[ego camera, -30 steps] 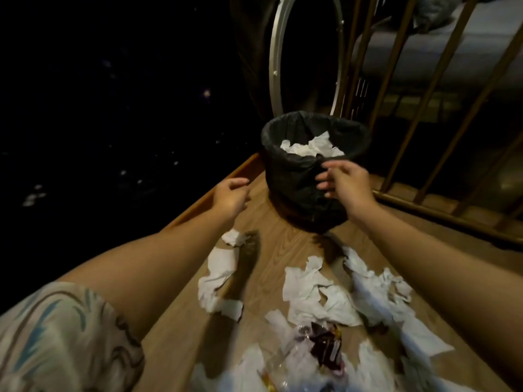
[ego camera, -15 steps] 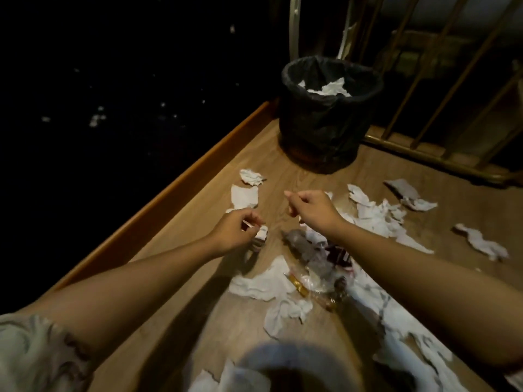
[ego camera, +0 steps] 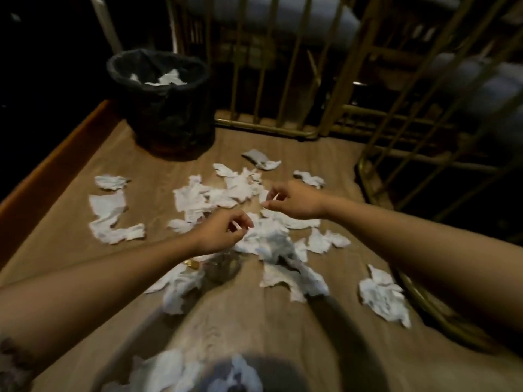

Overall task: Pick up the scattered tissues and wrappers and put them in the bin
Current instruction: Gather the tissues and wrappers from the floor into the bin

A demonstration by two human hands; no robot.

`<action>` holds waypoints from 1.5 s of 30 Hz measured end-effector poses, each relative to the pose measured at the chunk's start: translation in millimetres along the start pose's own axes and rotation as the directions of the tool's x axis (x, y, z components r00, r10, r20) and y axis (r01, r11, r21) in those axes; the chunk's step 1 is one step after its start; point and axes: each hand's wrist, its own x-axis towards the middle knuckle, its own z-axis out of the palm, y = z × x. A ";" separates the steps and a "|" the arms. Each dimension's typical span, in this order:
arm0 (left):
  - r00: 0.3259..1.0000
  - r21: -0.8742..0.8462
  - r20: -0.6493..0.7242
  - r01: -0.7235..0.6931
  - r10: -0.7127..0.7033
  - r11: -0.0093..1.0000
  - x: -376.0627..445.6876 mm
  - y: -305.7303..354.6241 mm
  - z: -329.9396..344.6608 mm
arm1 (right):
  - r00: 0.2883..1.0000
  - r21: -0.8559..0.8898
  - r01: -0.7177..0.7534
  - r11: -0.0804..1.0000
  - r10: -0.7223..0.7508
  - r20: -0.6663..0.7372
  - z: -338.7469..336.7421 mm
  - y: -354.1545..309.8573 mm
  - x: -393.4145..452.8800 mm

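Note:
A black-lined bin [ego camera: 113, 66] stands at the far left corner with white tissues [ego camera: 169, 79] inside. Several torn white tissues lie scattered on the wooden surface, the thickest heap [ego camera: 266, 244] in the middle. A clear crumpled wrapper [ego camera: 223, 267] and a small gold wrapper [ego camera: 192, 263] lie just under my left wrist. My left hand [ego camera: 223, 232] hovers over the heap's near edge with its fingers curled and slightly apart. My right hand [ego camera: 294, 199] hangs over the heap's far side, thumb and finger spread. Neither hand clearly holds anything.
A gold metal railing [ego camera: 268, 80] runs behind the bin and another railing [ego camera: 418, 142] bends along the right side. An orange wooden edge [ego camera: 42, 179] borders the left. Loose tissues lie at the left [ego camera: 109, 213] and near right [ego camera: 382, 298]. A dark shadow [ego camera: 235, 374] covers the bottom.
Both hands have drawn back from the bin and come down over the central tissue heap. The view has swung right, so the bin now sits at the upper left.

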 end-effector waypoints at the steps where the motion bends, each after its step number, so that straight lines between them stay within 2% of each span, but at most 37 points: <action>1: 0.998 0.025 0.062 -0.009 0.008 1.000 8.6 9.9 11.7 | 1.000 0.024 -0.028 0.999 0.028 -0.014 2.9 22.1 -10.8; 3: 0.979 0.060 0.201 0.014 -0.026 0.998 27.7 28.6 36.3 | 0.994 0.053 -0.110 0.993 0.111 -0.011 12.8 72.6 -34.4; 5: 0.940 0.064 0.320 0.104 -0.119 0.993 42.1 47.2 61.8 | 0.979 0.096 -0.205 0.974 0.205 0.004 25.3 121.9 -61.6; 8: 0.878 0.127 0.371 0.274 -0.302 0.953 58.6 66.7 106.6 | 0.933 0.178 -0.347 0.921 0.359 -0.040 54.4 189.0 -101.2; 10: 0.866 0.167 0.252 0.400 -0.431 0.901 63.7 66.0 145.0 | 0.898 0.199 -0.421 0.885 0.438 -0.050 78.4 223.3 -124.8; 12: 0.838 0.137 0.069 0.530 -0.542 0.837 65.9 50.5 184.2 | 0.884 0.149 -0.452 0.880 0.464 -0.059 102.4 250.9 -143.5; 14: 0.799 0.067 -0.069 0.602 -0.598 0.796 66.1 42.3 213.2 | 0.902 0.017 -0.431 0.902 0.432 -0.028 118.2 271.2 -156.2; 16: 0.760 0.001 -0.203 0.631 -0.617 0.776 64.1 38.1 238.8 | 0.938 -0.149 -0.345 0.927 0.347 -0.013 127.4 291.3 -160.1; 18: 0.743 -0.017 -0.289 0.627 -0.604 0.779 55.8 40.3 258.6 | 0.962 -0.231 -0.267 0.935 0.272 -0.014 130.9 309.4 -160.2; 20: 0.770 0.015 -0.334 0.581 -0.544 0.814 44.9 39.9 279.2 | 0.971 -0.207 -0.238 0.949 0.239 -0.021 137.0 326.1 -158.9; 23: 0.802 -0.026 -0.424 0.453 -0.421 0.891 26.9 30.5 301.7 | 0.969 -0.144 -0.246 0.959 0.241 -0.047 154.5 341.5 -159.7; 26: 0.833 0.032 -0.491 0.310 -0.255 0.950 7.3 23.8 308.8 | 0.981 -0.166 -0.195 0.967 0.188 -0.056 176.1 346.3 -161.2; 30: 0.849 0.019 -0.498 0.215 -0.177 0.977 -3.5 17.8 302.3 | 0.956 -0.061 -0.048 0.997 0.028 -0.292 194.1 346.3 -154.5; 32: 0.843 -0.002 -0.507 0.210 -0.182 0.978 -0.4 15.4 295.2 | 0.905 0.053 -0.060 0.997 0.077 -0.419 196.4 336.3 -144.0; 34: 0.808 -0.095 -0.539 0.223 -0.238 0.970 3.9 14.7 285.7 | 0.853 0.231 -0.092 0.969 0.196 -0.484 188.0 316.2 -129.4; 36: 0.761 -0.207 -0.567 0.239 -0.315 0.949 6.6 15.7 273.8 | 0.837 0.334 -0.050 0.941 0.221 -0.500 178.8 295.3 -111.8; 39: 0.692 -0.334 -0.579 0.281 -0.431 0.900 1.7 22.7 252.9 | 0.867 0.338 0.075 0.938 0.107 -0.488 174.3 261.5 -89.3; 43: 0.622 -0.377 -0.611 0.316 -0.490 0.871 -19.8 25.8 221.4 | 0.864 0.383 0.276 0.882 -0.053 -0.501 180.4 210.8 -67.0; 45: 0.539 -0.360 -0.681 0.344 -0.496 0.867 -41.6 17.5 206.1 | 0.880 0.386 0.349 0.854 -0.157 -0.449 191.9 182.4 -60.9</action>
